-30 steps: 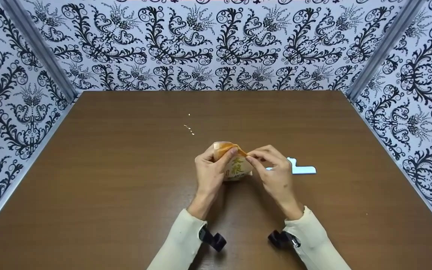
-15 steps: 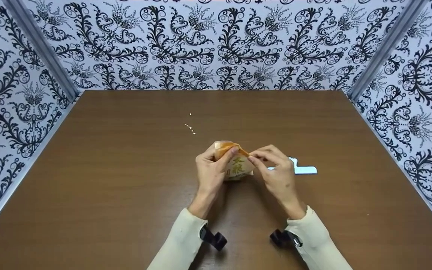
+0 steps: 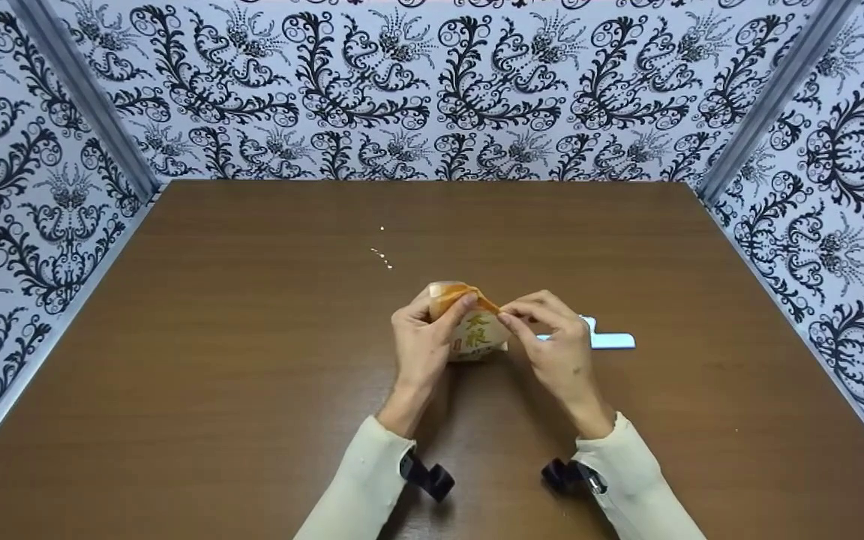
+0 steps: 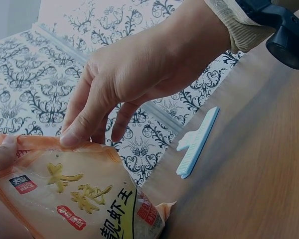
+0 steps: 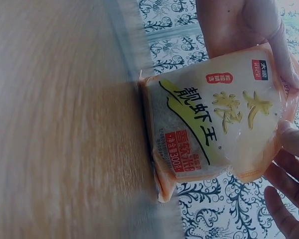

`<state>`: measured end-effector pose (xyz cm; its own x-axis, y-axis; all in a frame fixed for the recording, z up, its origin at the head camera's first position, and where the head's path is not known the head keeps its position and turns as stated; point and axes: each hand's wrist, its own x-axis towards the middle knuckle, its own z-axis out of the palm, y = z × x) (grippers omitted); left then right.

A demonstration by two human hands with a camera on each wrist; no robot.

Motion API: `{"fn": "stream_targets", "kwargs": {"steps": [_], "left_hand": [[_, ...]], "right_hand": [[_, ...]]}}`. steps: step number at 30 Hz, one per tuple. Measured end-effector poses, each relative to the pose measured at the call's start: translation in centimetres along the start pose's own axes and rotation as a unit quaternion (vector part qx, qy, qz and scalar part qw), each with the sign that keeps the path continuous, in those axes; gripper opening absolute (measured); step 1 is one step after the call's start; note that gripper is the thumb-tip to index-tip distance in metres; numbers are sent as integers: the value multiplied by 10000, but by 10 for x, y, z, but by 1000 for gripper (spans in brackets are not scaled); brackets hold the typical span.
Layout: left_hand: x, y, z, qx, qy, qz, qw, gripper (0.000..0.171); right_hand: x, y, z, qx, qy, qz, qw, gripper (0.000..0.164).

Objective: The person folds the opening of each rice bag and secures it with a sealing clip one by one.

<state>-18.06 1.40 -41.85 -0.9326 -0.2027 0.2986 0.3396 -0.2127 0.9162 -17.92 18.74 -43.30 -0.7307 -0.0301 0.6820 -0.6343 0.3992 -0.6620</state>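
Observation:
A small plastic bag of rice (image 3: pixel 477 335) with orange edging and gold lettering stands upright on the brown table. My left hand (image 3: pixel 423 339) pinches its folded orange top edge on the left, thumb toward me. On the other side my right hand (image 3: pixel 556 341) pinches the top right corner between thumb and fingers. The right wrist view shows the bag's printed front (image 5: pixel 214 117) and its base against the table. Partly hidden behind my right hand in the head view lies a light blue bag clip (image 3: pixel 612 340); the left wrist view shows the whole clip (image 4: pixel 198 143) apart from the bag.
Several small pale grains (image 3: pixel 382 257) lie on the table (image 3: pixel 267 300) beyond the bag. A patterned wall (image 3: pixel 432 90) encloses the back and both sides. Black wrist cameras hang below both sleeves.

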Motion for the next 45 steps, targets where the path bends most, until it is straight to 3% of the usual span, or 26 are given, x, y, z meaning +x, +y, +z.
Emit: {"fn": "stream_targets", "kwargs": {"steps": [18, 45], "left_hand": [[0, -2, 0, 99, 192, 22, 9998, 10], [0, -1, 0, 81, 187, -112, 9997, 13]], "right_hand": [[-2, 1, 0, 11, -20, 4, 10000, 5], [0, 3, -1, -160, -34, -192, 9997, 4]]}}
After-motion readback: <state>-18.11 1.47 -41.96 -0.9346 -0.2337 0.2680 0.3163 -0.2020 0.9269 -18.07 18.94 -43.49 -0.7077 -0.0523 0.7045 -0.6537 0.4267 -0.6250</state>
